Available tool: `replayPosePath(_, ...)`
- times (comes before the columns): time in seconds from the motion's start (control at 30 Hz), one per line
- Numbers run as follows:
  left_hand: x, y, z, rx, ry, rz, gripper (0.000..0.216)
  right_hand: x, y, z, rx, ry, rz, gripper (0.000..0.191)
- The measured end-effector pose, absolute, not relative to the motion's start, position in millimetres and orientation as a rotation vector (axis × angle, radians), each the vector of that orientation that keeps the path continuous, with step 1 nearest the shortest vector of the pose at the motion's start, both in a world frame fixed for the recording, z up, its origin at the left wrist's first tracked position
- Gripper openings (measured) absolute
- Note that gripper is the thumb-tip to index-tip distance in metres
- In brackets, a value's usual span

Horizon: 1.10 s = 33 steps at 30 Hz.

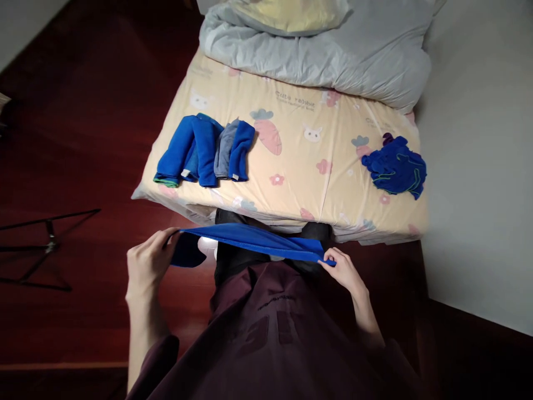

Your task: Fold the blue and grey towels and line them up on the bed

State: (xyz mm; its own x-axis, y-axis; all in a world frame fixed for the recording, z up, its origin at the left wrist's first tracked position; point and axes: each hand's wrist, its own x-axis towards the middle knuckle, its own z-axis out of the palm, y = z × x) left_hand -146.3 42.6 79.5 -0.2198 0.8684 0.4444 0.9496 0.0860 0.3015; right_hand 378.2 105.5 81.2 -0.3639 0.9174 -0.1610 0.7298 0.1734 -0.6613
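A blue cloth (254, 240), perhaps a towel, is stretched between my two hands above my lap, in front of the bed's near edge. My left hand (152, 256) pinches its left end, and a darker flap hangs below the fingers. At the other end, my right hand (339, 268) is closed on a corner, with a small tip sticking out past the fingers. On the bed to the left lie several folded or rolled blue and grey cloths (206, 150), some with white tags. A crumpled heap of blue cloths (395, 166) with green edging lies at the right.
The bed (300, 150) has a cream sheet with rabbits and carrots. A grey quilt (266, 53) and a yellow pillow or cover (291, 14) lie at its far end. Black tripod-like legs (50, 244) stand on the red floor at left. A pale wall (478, 166) rises on the right.
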Motion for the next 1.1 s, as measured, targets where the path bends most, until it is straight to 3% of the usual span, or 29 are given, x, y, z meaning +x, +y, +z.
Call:
replayPosePath(0.1,-152,32,84,-1.981,-2.216,-0.650,0.031,387,95,77,-1.594,-2.268,1.045,0.002)
replayPosePath(0.23,-164,9,82,-2.099,-2.336,-0.527,0.022,398,82,72,-1.629,-2.360,1.046,0.010)
replayPosePath(0.37,-175,-9,72,-2.064,-2.404,-0.454,0.029,412,81,77,-1.642,-2.379,0.919,0.022)
replayPosePath(0.73,-187,-10,66,-1.824,-2.396,-0.775,0.026,475,116,115,-1.696,-2.287,0.807,0.031)
replayPosePath(0.9,-194,27,72,-1.736,-2.289,-0.915,0.028,493,146,131,-1.708,-2.169,0.462,0.038)
replayPosePath(1.1,-181,50,100,-1.721,-2.226,-0.813,0.025,529,159,154,-1.803,-2.041,-0.007,0.022)
